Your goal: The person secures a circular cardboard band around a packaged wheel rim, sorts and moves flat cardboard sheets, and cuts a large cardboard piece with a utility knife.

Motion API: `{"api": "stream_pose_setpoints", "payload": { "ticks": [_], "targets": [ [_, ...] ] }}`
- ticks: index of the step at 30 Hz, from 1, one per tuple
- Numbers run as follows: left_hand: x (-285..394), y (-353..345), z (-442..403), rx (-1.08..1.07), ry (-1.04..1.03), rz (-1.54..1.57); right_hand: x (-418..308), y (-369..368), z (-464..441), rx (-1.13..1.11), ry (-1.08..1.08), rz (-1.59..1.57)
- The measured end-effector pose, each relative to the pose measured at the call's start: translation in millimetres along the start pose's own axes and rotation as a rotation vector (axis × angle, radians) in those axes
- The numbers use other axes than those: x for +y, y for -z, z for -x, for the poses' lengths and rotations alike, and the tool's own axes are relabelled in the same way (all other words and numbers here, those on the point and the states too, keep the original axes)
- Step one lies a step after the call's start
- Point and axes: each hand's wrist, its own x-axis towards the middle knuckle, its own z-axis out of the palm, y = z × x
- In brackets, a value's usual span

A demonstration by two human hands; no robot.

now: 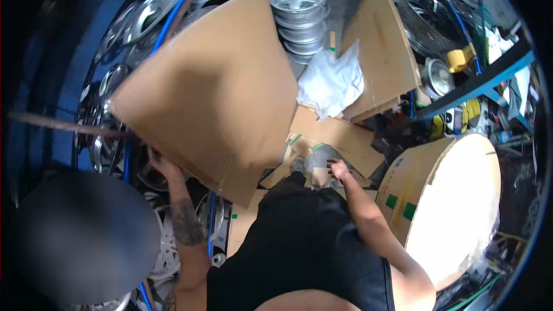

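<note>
A large brown cardboard sheet (230, 86) stands tilted in front of me, with a dark shadow across its face. My left hand (164, 164) is at its lower left edge and appears closed on it; the fingertips are partly hidden in shadow. My right hand (339, 170) hangs in front of my body, fingers loosely bent and apart, with nothing visible in it. Below and around it lie flattened cardboard pieces (337, 135) with green tape. Crumpled white plastic wrap (331, 83) lies just beyond them.
Stacked silver wheel rims (299, 11) stand ahead. More rims (164, 6) fill a blue-framed rack at left. Another cardboard sheet (383, 52) leans at right. A big cardboard-wrapped round package (412, 190) stands beside me. A blurred dark round shape (86, 236) covers the lower left.
</note>
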Motion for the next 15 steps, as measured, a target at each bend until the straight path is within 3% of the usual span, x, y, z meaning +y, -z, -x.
{"api": "stream_pose_setpoints", "payload": {
  "ticks": [2,3,4,5,7,10,13,15],
  "targets": [
    [-88.6,54.3,55.3,-0.02,0.116,0.011,31.0,13.9,-17.4,0.011,0.026,-0.033],
    [-119.7,67.7,84.1,0.064,0.173,-0.219,46.8,20.0,-17.0,0.047,0.037,0.013],
    [-159.0,100.2,110.5,0.019,0.299,-0.507,60.3,25.8,-12.6,0.083,0.045,0.06],
    [-185.5,123.4,139.5,-0.044,0.599,-0.399,69.7,31.8,-5.8,0.123,0.05,0.107],
    [-211.5,160.2,187.7,0.334,1.034,0.362,51.4,42.1,43.2,0.142,-0.141,0.08],
    [-210.4,138.3,182.0,0.414,1.098,0.176,99.1,57.3,40.4,0.159,-0.277,0.121],
    [-199.5,66.7,152.1,0.295,0.696,-0.355,124.8,55.5,38.5,0.187,-0.291,0.09],
    [-200.8,25.2,131.1,0.059,0.018,-0.468,125.2,51.4,37.1,0.219,-0.272,0.08]
  ]
}}
